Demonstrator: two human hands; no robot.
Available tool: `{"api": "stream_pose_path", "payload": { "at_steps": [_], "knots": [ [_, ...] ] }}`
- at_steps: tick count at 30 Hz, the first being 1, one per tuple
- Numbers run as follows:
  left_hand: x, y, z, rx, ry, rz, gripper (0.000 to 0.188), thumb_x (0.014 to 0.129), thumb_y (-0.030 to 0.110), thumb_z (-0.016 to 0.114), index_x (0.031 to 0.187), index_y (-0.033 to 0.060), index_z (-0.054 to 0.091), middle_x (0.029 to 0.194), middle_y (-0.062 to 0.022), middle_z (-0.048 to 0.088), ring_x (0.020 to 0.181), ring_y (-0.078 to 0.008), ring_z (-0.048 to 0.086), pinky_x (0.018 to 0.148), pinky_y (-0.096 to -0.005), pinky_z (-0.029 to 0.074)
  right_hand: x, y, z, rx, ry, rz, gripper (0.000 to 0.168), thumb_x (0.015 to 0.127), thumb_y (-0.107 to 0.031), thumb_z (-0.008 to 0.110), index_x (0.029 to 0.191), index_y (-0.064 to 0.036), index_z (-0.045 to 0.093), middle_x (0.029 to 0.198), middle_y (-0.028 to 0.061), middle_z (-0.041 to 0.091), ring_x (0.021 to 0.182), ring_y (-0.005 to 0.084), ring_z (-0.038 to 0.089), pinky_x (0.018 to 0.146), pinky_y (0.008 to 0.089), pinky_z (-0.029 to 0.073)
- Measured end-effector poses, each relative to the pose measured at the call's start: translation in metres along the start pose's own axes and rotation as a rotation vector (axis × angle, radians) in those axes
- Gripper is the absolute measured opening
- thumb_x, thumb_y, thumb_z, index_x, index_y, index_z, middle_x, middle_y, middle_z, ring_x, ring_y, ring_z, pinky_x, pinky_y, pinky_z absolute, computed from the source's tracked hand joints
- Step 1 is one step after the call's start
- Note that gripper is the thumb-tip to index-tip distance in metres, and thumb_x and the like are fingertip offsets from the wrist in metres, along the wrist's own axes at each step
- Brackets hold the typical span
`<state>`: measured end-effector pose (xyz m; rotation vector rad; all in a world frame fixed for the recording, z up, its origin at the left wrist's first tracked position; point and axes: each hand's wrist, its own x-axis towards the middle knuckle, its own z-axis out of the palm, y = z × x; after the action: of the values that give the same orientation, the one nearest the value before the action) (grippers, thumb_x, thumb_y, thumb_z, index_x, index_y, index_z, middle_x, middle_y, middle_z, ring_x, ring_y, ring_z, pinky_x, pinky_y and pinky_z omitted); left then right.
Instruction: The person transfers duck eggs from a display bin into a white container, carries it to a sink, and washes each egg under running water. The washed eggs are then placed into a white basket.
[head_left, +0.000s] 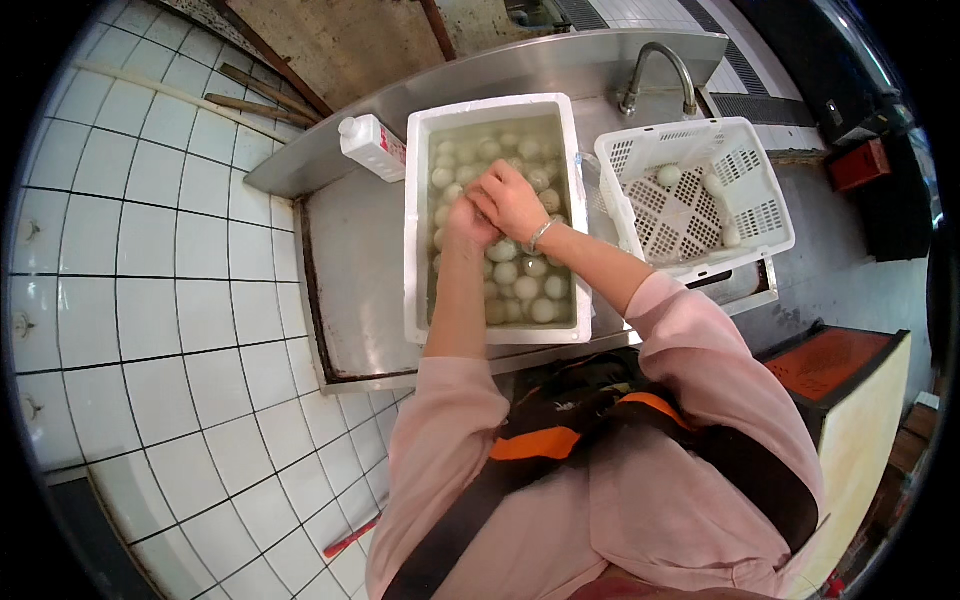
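A white foam box full of cloudy water stands before me, with several pale eggs lying in it. My left hand and my right hand meet over the middle of the box, close to the water. The right hand, with a bracelet at its wrist, lies partly across the left. Their fingers are curled inward, and whatever may be between them is hidden. To the right, a white plastic basket holds a pale green egg and some whitish objects along its right side.
The box rests on a stainless steel sink counter with a raised back edge. A white plastic jug stands at the box's left. Behind the basket rises a curved faucet. An orange-topped stand is near my right elbow; white tiles lie left.
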<state>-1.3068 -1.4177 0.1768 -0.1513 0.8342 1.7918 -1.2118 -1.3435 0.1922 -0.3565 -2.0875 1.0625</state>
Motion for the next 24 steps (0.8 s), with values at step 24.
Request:
{"api": "stream_pose_path", "payload": {
  "at_steps": [24],
  "knots": [
    [-0.006,-0.016,0.022,0.216,0.161,0.038,0.023,0.097,0.026,0.043,0.106,0.0078,0.054,0.096,-0.0052,0.060,0.083,-0.0186,0.058,0.061,-0.0349,0.049,0.020,0.032,-0.005,-0.271,-0.084,0.077,0.018,0.085,-0.020,0.056,0.088,-0.003,0.052,0.086,0.0173,0.058,0.077,0.0381,0.059,0.066,0.0467,0.049]
  ]
}}
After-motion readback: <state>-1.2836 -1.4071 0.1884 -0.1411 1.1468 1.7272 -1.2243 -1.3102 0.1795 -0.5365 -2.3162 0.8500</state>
